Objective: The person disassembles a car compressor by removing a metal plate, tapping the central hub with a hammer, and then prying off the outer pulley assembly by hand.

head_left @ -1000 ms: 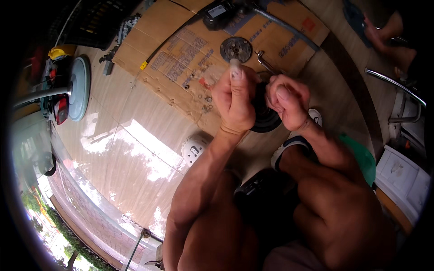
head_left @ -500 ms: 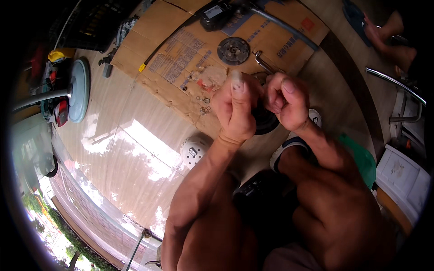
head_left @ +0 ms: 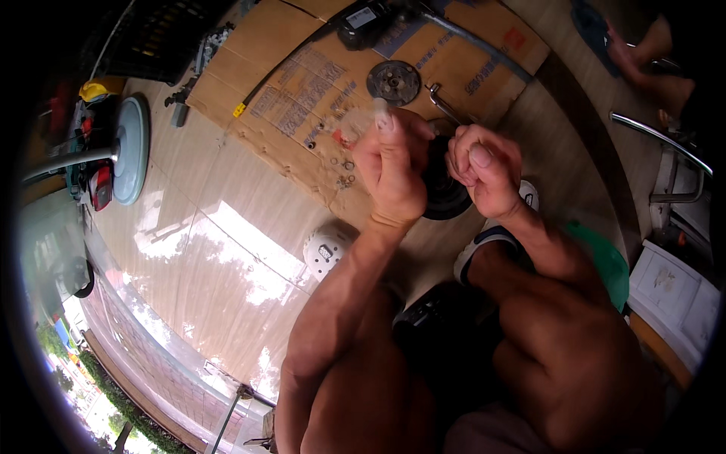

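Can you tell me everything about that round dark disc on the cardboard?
The disc is dark grey and looks like metal, with a raised centre and small holes or marks around it, too blurry to count. It lies flat on the brown cardboard, left of a shiny bent tool. The left hand is just below it in the picture; I see only the cardboard touching it.

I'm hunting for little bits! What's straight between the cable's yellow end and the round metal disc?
Just printed cardboard between the yellow end and the round metal disc; the head view shows no loose bits there.
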Demonstrator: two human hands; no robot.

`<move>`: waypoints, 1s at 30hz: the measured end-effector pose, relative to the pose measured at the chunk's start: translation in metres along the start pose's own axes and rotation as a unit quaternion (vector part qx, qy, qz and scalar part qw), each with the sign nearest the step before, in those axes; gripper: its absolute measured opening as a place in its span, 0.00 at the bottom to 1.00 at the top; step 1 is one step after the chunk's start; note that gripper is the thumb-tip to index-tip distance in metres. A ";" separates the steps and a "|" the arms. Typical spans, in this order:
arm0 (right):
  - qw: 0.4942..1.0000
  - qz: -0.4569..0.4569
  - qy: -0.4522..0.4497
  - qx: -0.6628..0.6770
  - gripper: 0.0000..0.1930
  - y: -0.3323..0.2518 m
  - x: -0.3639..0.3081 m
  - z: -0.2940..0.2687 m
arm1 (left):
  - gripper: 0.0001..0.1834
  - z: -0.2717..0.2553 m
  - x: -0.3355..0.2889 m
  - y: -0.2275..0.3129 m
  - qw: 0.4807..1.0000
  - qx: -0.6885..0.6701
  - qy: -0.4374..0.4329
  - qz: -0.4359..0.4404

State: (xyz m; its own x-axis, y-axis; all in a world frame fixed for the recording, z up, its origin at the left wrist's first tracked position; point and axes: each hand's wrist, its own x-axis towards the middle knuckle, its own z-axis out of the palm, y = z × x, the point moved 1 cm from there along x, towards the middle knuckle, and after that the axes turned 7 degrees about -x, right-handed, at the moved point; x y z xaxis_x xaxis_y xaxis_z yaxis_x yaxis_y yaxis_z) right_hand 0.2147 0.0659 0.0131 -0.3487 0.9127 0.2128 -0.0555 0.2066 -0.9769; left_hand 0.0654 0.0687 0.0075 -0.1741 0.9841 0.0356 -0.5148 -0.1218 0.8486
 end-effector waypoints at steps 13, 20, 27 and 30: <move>0.982 0.097 0.014 0.158 0.28 -0.008 0.003 0.003 | 0.28 -0.012 -0.006 0.003 0.999 0.011 -0.052 0.011; 0.977 -0.016 -0.069 0.202 0.32 -0.046 0.013 0.004 | 0.28 -0.018 -0.008 0.000 0.998 0.005 -0.030 0.056; 0.996 0.061 0.002 0.064 0.26 0.006 -0.006 0.008 | 0.30 -0.009 -0.009 0.008 1.000 -0.021 -0.008 0.012; 0.997 0.057 -0.007 0.058 0.26 0.006 -0.008 0.005 | 0.31 0.003 -0.011 0.027 0.997 -0.073 0.002 0.006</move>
State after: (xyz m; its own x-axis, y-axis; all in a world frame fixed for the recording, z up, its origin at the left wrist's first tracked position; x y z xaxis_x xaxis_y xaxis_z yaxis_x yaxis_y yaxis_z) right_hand 0.2120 0.0582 0.0058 -0.3719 0.9228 0.1010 -0.1222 0.0592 -0.9907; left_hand 0.0558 0.0552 0.0313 -0.1834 0.9821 0.0425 -0.6296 -0.1505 0.7622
